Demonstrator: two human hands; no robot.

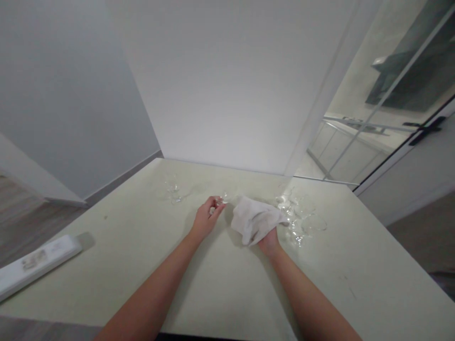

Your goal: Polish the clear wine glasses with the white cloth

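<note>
My left hand [209, 214] is closed, thumb and fingers pinching a small clear glass [223, 198] over the middle of the table. Its exact shape is hard to make out against the pale surface. My right hand [269, 241] is mostly covered by a crumpled white cloth [256, 219], which it holds just right of the glass. A narrow gap separates cloth and glass. Right beside the cloth stands a cluster of several clear glasses [300, 218], overlapping each other. Farther left, another clear glass [172, 187] is on the table.
The pale table [220, 289] meets a white wall [220, 94] at its far edge. A long white box-like object [39, 265] lies along the left edge. A glass-paneled door [377, 113] with a black handle [428, 130] is at the right.
</note>
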